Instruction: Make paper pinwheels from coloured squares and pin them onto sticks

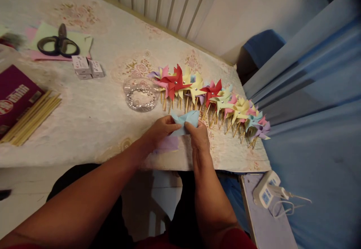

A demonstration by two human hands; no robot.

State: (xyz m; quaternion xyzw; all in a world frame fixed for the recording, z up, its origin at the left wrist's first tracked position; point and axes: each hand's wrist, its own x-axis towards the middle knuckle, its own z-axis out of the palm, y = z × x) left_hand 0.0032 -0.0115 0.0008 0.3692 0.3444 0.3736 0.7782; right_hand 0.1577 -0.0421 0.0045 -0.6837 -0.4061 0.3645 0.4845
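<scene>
Both my hands pinch a light blue paper piece (186, 121) folded into a pinwheel shape, held just above the table's near edge. My left hand (160, 130) grips its left side, and my right hand (199, 136) grips its right side with fingers closed. A pale purple paper square (168, 144) lies on the table under my hands. Just beyond them, a row of finished paper pinwheels (214, 96) on wooden sticks, red, yellow, pink, blue and purple, lies along the table toward the right.
A clear glass dish of shiny beads (140, 94) stands left of the pinwheels. Wooden sticks (32, 119) and a maroon box (14, 96) lie far left. Scissors (58, 45) rest on coloured paper, with small white boxes (87, 67) nearby. A white power strip (266, 190) sits lower right beside blue fabric (316, 128).
</scene>
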